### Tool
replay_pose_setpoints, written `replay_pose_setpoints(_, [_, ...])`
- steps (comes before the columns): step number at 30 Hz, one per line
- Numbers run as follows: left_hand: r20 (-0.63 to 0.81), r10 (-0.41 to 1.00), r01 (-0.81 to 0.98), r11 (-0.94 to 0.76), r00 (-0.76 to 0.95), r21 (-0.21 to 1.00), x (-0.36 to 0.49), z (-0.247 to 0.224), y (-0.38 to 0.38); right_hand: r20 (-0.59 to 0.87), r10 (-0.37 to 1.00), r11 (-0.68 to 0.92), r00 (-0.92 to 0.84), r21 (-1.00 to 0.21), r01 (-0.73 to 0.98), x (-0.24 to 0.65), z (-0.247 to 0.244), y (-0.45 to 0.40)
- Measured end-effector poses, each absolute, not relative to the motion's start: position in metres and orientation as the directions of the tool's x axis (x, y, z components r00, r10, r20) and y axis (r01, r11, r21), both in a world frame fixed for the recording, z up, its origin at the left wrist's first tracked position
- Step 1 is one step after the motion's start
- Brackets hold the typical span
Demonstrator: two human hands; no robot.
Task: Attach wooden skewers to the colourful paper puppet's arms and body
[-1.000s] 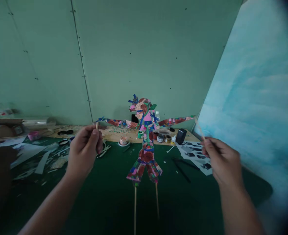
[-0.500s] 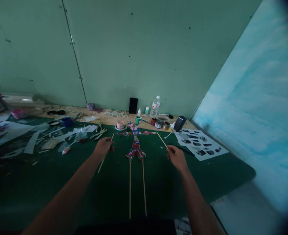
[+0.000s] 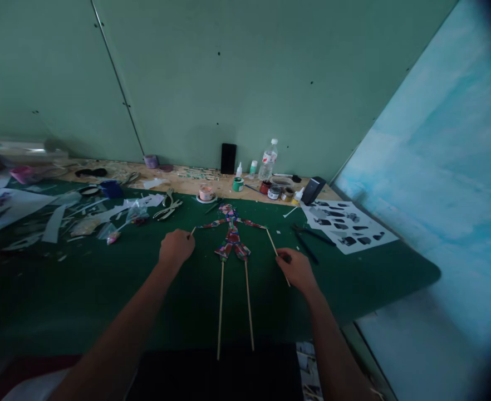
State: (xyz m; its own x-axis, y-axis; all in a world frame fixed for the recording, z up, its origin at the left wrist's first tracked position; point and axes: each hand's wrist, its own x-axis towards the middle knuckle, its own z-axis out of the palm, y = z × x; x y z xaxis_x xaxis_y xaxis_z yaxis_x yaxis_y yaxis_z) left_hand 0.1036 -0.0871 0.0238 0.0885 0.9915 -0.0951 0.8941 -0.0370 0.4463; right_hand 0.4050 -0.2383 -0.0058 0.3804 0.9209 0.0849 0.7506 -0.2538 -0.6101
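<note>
A colourful patchwork paper figure (image 3: pixel 232 232) lies flat on the green table mat, arms spread to both sides. Two thin sticks run from its legs toward the near table edge. My left hand (image 3: pixel 177 247) is closed on a stick at the tip of the figure's left-side arm; only the stick's upper end shows. My right hand (image 3: pixel 295 268) pinches another thin stick (image 3: pixel 272 243), which slants up to the tip of the right-side arm.
Pliers (image 3: pixel 168 207), paper scraps and small bags lie to the left. Paint jars (image 3: pixel 273 192), a plastic bottle (image 3: pixel 269 160) and a black phone (image 3: pixel 228 159) stand at the back. Cutters (image 3: pixel 314 235) and a sheet with dark shapes (image 3: pixel 352 225) are at the right.
The figure's arms now slope down toward their tips instead of lying straight out. The left stick is mostly hidden by my left hand. The view has tilted, raising the table items.
</note>
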Motion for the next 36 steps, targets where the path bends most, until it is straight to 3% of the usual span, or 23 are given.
replay_pose_setpoints(5, [-0.109,0.991,0.948,-0.045,0.084,0.315,0.104,0.024,-0.105,0.13,0.907,-0.27,0.401,-0.552,0.789,0.393,-0.012,-0.246])
replay_pose_setpoints(13, [-0.113,0.957,0.926,-0.223,0.267,0.304,0.092,0.025,-0.148,0.138,0.907,-0.26,0.398,-0.558,0.788,0.356,-0.021,-0.287])
replay_pose_setpoints(17, [-0.132,0.931,0.899,-0.28,0.34,0.337,0.08,0.016,-0.179,0.154,0.867,-0.272,0.473,-0.649,0.711,0.33,-0.035,-0.309])
replay_pose_setpoints(21, [-0.151,0.918,0.872,-0.284,0.368,0.398,0.073,0.003,-0.197,0.054,0.851,-0.357,0.522,-0.668,0.653,0.309,-0.038,-0.316])
replay_pose_setpoints(26, [-0.044,0.953,0.825,-0.236,0.3,0.513,0.08,-0.002,-0.204,-0.033,0.873,-0.328,0.487,-0.778,0.536,0.298,-0.039,-0.316])
replay_pose_setpoints(31, [-0.085,0.942,0.783,-0.217,0.325,0.583,0.086,-0.004,-0.217,-0.127,0.876,-0.305,0.466,-0.893,0.332,0.289,-0.045,-0.317])
replay_pose_setpoints(36, [-0.103,0.93,0.742,-0.211,0.353,0.637,0.087,-0.006,-0.228,-0.18,0.88,-0.319,0.44,-0.91,0.265,0.284,-0.046,-0.312])
